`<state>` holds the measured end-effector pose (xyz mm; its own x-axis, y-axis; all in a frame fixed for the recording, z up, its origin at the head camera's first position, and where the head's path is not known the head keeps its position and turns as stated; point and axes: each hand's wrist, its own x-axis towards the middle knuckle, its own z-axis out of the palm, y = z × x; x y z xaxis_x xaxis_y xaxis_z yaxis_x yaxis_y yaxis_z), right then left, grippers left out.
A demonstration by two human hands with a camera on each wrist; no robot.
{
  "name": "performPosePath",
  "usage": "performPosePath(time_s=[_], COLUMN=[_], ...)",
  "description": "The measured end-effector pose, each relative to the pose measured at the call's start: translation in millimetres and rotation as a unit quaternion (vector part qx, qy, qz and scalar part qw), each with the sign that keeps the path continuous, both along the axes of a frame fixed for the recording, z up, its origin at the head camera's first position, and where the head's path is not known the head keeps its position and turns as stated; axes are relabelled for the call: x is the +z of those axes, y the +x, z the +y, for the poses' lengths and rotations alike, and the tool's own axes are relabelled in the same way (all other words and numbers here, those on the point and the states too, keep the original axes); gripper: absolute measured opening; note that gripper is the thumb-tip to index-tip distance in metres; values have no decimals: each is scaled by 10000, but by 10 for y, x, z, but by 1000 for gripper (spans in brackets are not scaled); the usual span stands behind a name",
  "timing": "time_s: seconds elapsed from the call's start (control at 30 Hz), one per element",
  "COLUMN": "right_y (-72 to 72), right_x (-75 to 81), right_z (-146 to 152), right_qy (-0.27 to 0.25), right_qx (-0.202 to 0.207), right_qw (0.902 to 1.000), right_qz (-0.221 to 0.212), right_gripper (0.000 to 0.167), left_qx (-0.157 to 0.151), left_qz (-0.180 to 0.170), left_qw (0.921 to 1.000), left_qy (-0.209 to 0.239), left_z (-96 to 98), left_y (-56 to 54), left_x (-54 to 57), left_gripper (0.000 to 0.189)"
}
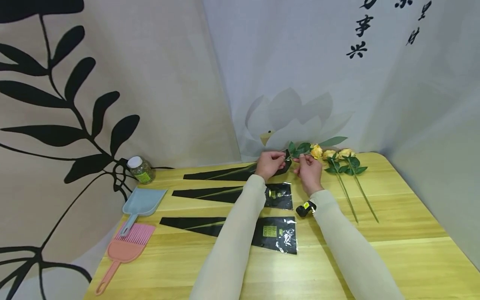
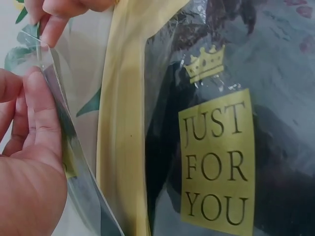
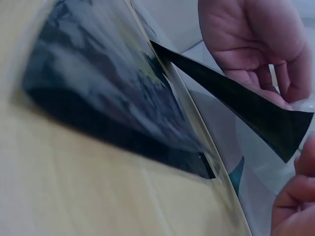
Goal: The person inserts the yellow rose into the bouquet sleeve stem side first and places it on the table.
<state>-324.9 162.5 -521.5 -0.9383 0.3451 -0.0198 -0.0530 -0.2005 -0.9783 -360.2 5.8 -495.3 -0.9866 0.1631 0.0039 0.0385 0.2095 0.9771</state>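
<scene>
My left hand [image 1: 269,163] pinches the wide mouth of the farthest black flower sleeve [image 1: 221,173], raised off the table at that end. In my right hand [image 1: 310,173] is a yellow rose [image 1: 316,151], pinched by its stem, with the green leaves [image 1: 300,148] lying across the sleeve's mouth. The left wrist view shows the stem at the clear edge of the sleeve, between the fingertips of both hands. From the right wrist, the sleeve [image 3: 236,101] appears edge-on, its wide end between the hands.
Two more black sleeves [image 1: 204,193] [image 1: 275,235] lie nearer me. At right lie two yellow roses [image 1: 345,153] with long stems. On the left are a lidded jar [image 1: 141,170], a blue dustpan [image 1: 144,202] and a pink brush [image 1: 125,249]. Cloth walls [image 1: 168,83] rise behind the table.
</scene>
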Motion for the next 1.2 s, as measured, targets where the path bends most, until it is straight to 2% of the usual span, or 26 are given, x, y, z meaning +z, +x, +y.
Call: performPosePath(time_s=[0.23,0.5,0.93,1.03,1.2], right_y=[4,-22,-42,-43,-32], right_x=[20,-29,-31,-25,-23], right_z=[-72,-76,-133,-121,-99], right_qy=[-53,58,125,-146,-1043], right_qx=[43,135,310,449,766], right_qw=[9998,9998,9994,9987,9914], right_qz=[196,125,-131,-201,-210], right_gripper=[18,19,14,12,12], left_qx=[-72,-98,-167,-178,-102], left_qz=[76,6,259,210,127], left_qw=[9999,9998,9993,9992,9996], left_qy=[13,155,234,292,215], left_z=[22,63,157,146,111], left_y=[21,40,35,41,50], left_x=[70,128,180,185,186], left_gripper=[23,27,23,22,23])
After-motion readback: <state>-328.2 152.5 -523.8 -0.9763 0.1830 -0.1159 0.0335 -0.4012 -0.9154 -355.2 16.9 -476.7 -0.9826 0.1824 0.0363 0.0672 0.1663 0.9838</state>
